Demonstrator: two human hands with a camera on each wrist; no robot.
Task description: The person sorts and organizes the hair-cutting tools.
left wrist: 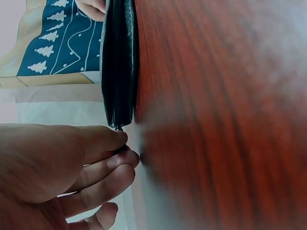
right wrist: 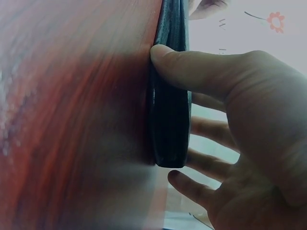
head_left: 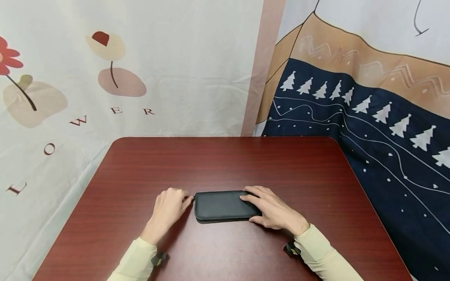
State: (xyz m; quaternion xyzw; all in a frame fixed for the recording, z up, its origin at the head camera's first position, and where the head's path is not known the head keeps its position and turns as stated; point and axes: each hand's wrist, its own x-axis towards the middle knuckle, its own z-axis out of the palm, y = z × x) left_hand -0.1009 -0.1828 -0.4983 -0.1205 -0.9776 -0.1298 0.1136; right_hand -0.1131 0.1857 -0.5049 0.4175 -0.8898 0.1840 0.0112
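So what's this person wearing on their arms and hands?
Both hands, the left hand and the right hand, are bare, with no rings showing. Long pale cream sleeves reach the wrists, and a small black strap fitting sits under each wrist.

It looks like a room at home: a small red-brown table (head_left: 225, 164) with a flower cloth (head_left: 105, 78) and a tree blanket (head_left: 369, 128) hanging behind the table.
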